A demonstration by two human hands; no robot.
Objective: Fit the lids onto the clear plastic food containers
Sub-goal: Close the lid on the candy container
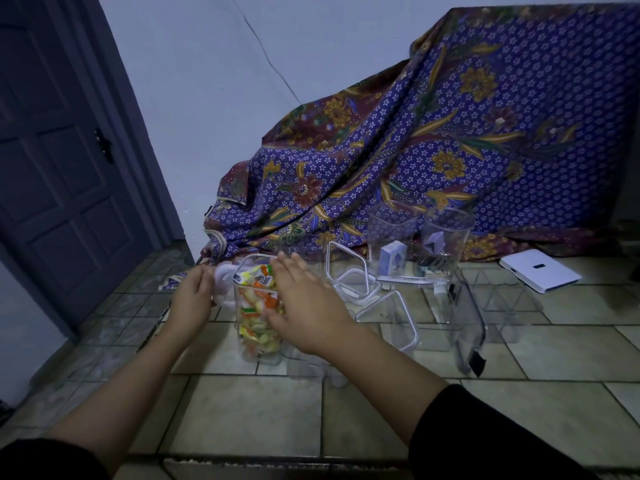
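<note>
A tall clear container [258,323] packed with orange, green and yellow wrapped sweets stands on the tiled surface, centre left. My right hand [304,306] lies over its top right side, fingers stretched across the top and thumb on the front face. My left hand [194,296] curls against its upper left corner, where a white piece [223,282] sits. Whether a lid is seated on it I cannot tell. Two loose clear lids with white seals, one [349,271] propped up and one [391,317] lying flat, rest just right of my right hand.
Two tall open clear containers [391,233] [448,237] with small boxes inside stand behind the lids. More empty clear containers [467,317] sit to the right. A white flat box [540,270] lies far right. A blue patterned cloth [450,140] drapes the back; a dark door [62,161] is at left.
</note>
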